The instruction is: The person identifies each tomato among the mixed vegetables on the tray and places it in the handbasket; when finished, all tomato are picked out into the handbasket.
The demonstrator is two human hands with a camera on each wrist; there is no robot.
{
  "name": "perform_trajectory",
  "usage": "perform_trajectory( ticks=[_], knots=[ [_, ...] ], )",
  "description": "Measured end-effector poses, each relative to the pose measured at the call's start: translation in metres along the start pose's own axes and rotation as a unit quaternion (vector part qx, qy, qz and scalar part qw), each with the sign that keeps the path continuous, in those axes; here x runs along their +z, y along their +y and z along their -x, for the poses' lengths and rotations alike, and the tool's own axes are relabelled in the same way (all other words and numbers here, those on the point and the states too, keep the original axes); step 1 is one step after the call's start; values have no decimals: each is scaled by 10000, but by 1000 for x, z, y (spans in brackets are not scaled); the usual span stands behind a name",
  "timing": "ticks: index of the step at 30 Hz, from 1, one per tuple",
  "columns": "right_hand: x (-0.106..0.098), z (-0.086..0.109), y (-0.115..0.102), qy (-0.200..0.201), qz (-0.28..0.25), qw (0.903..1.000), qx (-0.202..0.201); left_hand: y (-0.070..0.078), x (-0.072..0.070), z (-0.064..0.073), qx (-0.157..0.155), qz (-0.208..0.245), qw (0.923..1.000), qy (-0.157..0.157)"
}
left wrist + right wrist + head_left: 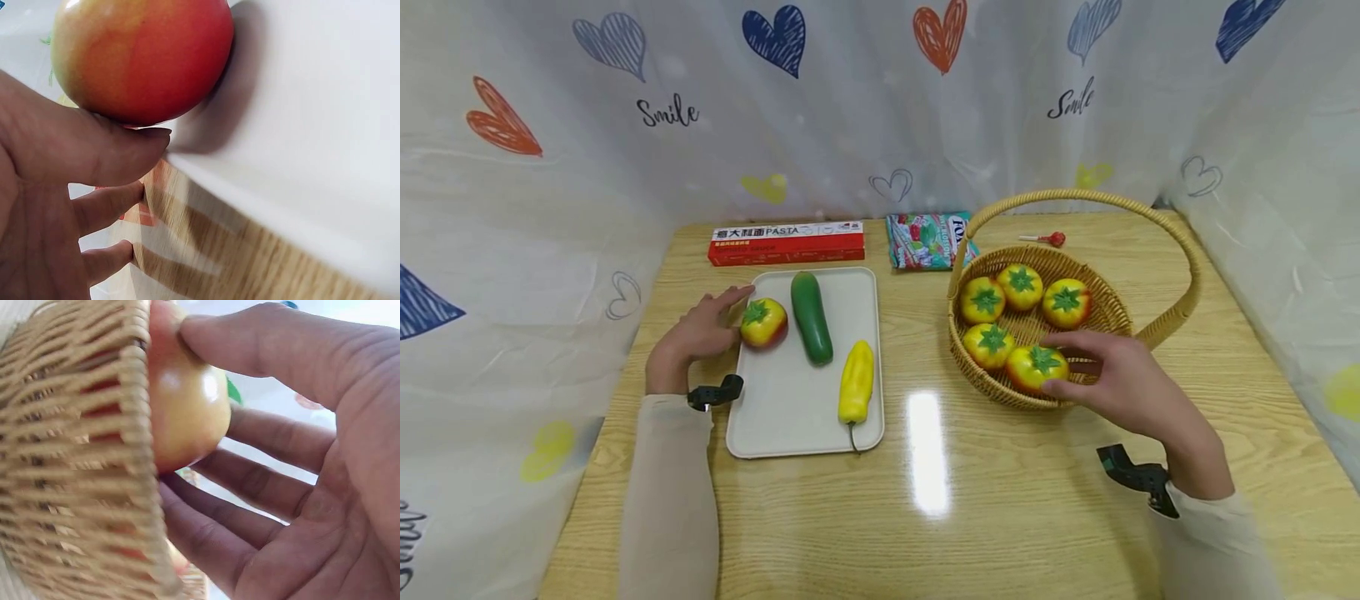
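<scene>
On the white tray, a yellow-red tomato lies at the left edge. My left hand is beside it, thumb against its side in the left wrist view and fingers stretched loosely past the tray's edge. A green cucumber and a yellow pepper share the tray. At the near right rim of the wicker basket, my right hand holds another tomato between thumb and fingers. Several similar tomatoes sit inside the basket.
Behind the tray lies a red and white pasta box. A green candy bag is next to it, and a red lollipop lies behind the basket. The basket's tall handle arches over it. A printed curtain closes off the back and sides.
</scene>
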State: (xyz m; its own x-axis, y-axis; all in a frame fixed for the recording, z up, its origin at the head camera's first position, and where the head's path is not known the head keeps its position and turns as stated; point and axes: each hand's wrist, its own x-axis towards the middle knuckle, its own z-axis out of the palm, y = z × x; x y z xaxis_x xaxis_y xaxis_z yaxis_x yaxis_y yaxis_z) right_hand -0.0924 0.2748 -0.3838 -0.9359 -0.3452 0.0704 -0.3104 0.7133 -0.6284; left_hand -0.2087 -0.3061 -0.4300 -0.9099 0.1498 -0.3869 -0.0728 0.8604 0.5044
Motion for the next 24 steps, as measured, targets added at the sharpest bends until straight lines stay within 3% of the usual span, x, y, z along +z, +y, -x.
perform_trajectory(
  ticks=[11,18,24],
  knots=[
    [14,-16,-6,-360,-307,9988,130,1,0,1,32,-123,9999,27],
    [24,-29,-4,-393,-132,9991,39,1,-1,2,69,-121,9999,47],
    [25,-28,-2,-518,-5,9986,90,1,-1,2,76,-147,9998,55]
  ],
)
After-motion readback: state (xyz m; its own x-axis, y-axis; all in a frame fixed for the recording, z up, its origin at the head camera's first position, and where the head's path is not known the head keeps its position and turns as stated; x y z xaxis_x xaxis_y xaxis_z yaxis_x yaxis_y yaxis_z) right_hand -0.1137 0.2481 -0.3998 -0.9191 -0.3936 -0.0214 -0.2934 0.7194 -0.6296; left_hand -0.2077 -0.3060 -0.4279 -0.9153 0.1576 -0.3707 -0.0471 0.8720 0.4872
